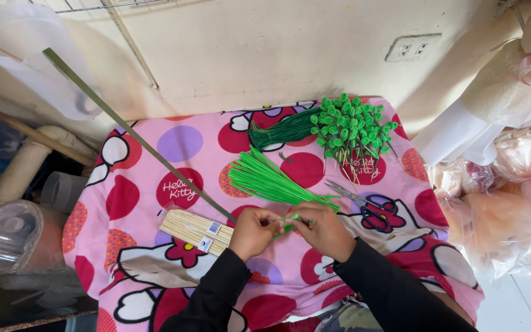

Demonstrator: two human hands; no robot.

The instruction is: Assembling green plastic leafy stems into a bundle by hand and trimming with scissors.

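**Both hands closed on one green strip at lower centre of frame**

The pink cartoon-print cloth (155, 246) covers the work surface and fills the centre of the frame from the wall down to the lower edge.

A clear plastic sheet roll (29, 52) stands in the upper left corner. A long thin green rod (136, 138) runs from it diagonally down to the centre of the cloth.

A heap of translucent peach-coloured bags (511, 197) occupies the right edge, beside the cloth.

The finished green-tipped sticks (351, 126) lie in a cluster at upper centre, touching a dark green bundle (284, 130) to their left.

Just below, at centre, a sheaf of bright green strips (265, 179) fans out and points toward the hands.

The pack of bare wooden skewers (195, 230) lies at lower left of centre, just beside the left hand.

Scissors (348, 195) rest on the cloth to the right of the green strips, near the right hand.

The left hand (253, 232) and right hand (326, 230), both in black sleeves, meet at lower centre. Each hand is curled narrow, fingertips pinched on opposite ends of a single green strip (285, 222). The strip spans the small gap between the two hands, just above the cloth. Whether a stick sits inside the strip cannot be told; the fingers hide it.
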